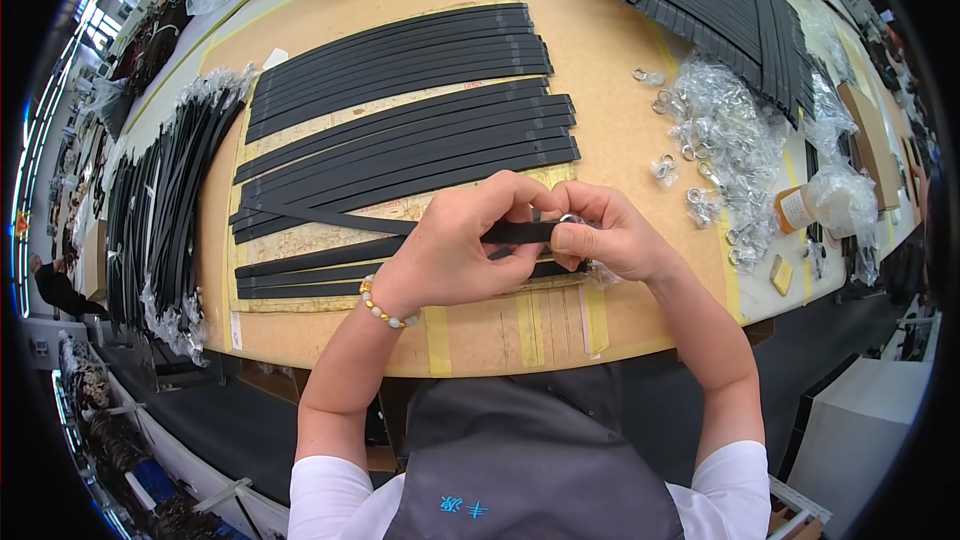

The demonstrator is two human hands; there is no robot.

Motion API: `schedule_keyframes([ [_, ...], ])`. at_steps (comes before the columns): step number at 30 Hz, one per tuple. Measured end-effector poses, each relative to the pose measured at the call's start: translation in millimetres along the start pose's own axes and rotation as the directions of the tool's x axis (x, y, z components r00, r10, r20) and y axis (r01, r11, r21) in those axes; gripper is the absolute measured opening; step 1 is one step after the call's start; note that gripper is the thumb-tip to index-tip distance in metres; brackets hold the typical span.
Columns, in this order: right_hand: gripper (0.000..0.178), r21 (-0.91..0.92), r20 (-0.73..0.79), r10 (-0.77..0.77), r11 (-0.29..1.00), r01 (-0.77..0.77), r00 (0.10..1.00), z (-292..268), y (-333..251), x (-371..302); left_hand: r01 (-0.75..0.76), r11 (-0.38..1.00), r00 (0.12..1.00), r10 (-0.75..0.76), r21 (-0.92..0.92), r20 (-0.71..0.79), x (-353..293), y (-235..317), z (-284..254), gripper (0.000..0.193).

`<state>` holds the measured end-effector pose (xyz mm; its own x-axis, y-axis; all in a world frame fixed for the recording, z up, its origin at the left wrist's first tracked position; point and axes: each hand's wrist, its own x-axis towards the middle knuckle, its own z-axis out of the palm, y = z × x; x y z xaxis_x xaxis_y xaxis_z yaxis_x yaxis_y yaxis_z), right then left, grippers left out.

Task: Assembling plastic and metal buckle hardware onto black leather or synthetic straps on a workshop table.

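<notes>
A black strap (523, 232) runs between my two hands over the near part of the board. My left hand (460, 240) is closed round it, its fingers bent and the thumb below. At the strap's right end my right hand (612, 232) pinches, thumb against fingers, where a small shiny metal ring (569, 219) peeps out. How the ring sits on the strap is partly hidden by the fingers. The strap's other end (340, 220) trails left over the flat rows of black straps (400, 155). A few more straps (300, 280) lie under my left wrist.
Bundled black straps with clear plastic on their ends (175, 200) hang over the table's left side. At right lie many metal rings in clear plastic bags (725, 110), an orange-brown bottle (793, 210) and a yellow block (780, 275). A large strap pile (700, 5) occupies the far right.
</notes>
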<state>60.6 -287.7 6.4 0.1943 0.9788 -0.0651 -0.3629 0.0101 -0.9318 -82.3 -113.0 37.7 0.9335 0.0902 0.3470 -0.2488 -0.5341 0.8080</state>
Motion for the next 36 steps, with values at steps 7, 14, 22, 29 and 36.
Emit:
schedule_keyframes([
  [7,0.021,-0.138,0.006,-0.016,0.990,0.016,1.000,-1.1,0.7,1.1,0.004,1.000,1.000,-0.004,-0.005,0.020,2.6,7.4,-2.6,0.033],
  [14,0.023,-0.274,-0.114,-0.282,0.930,0.243,0.952,-22.1,-6.3,-5.6,0.018,0.959,0.981,0.037,0.281,-0.190,-8.8,-8.9,-56.9,0.007],
  [22,0.019,-0.428,-0.240,-0.168,0.902,0.051,0.956,-18.7,-19.1,-10.6,0.327,0.696,0.927,-0.106,0.639,-0.359,-107.7,-28.2,-170.8,0.027],
  [29,0.019,-0.900,0.012,-0.316,0.409,0.148,0.949,-12.2,-8.1,-13.2,0.442,0.638,0.896,-0.276,0.631,-0.349,-165.6,-61.5,-130.7,0.025],
  [36,0.025,-0.797,-0.603,-0.420,0.360,-0.485,0.678,-64.0,-45.3,-31.1,0.192,0.724,0.968,-0.031,0.663,-0.247,-106.4,-46.8,-105.0,0.017],
])
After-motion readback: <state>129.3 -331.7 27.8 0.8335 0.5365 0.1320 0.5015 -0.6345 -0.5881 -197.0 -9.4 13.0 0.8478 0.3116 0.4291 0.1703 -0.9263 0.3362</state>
